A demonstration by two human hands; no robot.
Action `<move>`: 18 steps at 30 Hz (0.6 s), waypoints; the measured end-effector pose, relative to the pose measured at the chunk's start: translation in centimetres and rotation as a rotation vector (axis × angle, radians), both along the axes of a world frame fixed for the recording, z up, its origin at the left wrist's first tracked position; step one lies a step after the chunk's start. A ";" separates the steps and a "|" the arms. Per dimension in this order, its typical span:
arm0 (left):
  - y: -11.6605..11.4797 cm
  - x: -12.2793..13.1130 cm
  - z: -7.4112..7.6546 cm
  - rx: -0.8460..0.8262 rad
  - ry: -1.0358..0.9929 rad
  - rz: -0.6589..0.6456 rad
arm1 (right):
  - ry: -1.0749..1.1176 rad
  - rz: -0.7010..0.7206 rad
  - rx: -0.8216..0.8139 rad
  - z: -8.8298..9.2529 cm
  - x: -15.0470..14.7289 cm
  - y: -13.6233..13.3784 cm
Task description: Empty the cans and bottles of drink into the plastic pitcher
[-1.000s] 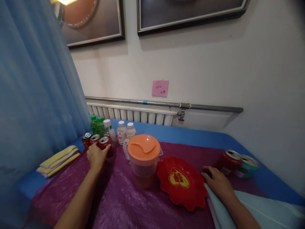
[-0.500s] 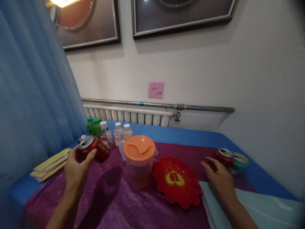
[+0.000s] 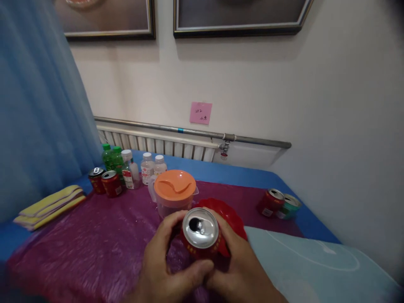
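Note:
An opened red drink can (image 3: 202,250), its silver top toward me, is held close in front between both hands. My left hand (image 3: 164,256) wraps its left side and my right hand (image 3: 238,263) the right side, with the thumbs nearly meeting at the front. Behind the can stands a clear plastic jug (image 3: 170,208) with an orange lid (image 3: 175,185). A red scalloped plate (image 3: 225,210) lies partly hidden behind my right hand and the can.
At the back left are two red cans (image 3: 112,185), green-capped bottles (image 3: 116,160) and several white-capped bottles (image 3: 147,168). A folded yellow cloth (image 3: 50,206) lies left. Red (image 3: 270,204) and green (image 3: 289,207) cans stand right, behind a light-blue cloth (image 3: 299,261). Purple sheeting (image 3: 104,240) covers the table.
My left hand has come from the left to the middle, and my right hand in from the right-hand cans. Both now grip one red can. The view has shifted slightly.

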State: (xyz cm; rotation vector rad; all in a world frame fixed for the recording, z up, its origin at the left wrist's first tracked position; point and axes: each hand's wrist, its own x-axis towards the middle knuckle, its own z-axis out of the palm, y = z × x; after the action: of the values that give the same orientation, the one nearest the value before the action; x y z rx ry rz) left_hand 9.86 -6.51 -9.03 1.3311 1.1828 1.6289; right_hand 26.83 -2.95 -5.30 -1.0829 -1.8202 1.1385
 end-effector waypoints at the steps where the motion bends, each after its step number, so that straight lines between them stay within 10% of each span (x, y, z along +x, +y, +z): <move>1: 0.0 -0.2 0.0 0.002 -0.010 -0.009 | 0.010 -0.020 -0.009 -0.1 0.3 0.2; 7: 3.5 -6.9 -1.5 -0.102 -0.232 0.525 | -0.068 -0.322 0.071 -1.3 3.1 1.1; 11: 8.6 -9.9 -4.7 -0.432 -0.527 0.413 | -0.096 -0.351 0.078 -1.8 3.8 1.4; 18: 13.1 -7.8 -7.3 -0.583 -0.643 0.099 | -0.110 -0.371 0.095 -0.8 3.5 0.3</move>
State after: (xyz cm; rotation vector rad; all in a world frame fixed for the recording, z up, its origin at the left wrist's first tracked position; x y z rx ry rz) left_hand 2.08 6.55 -16.38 0.3461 1.1845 1.4483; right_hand 30.37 -2.61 -6.11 -1.3784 -1.6460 0.7794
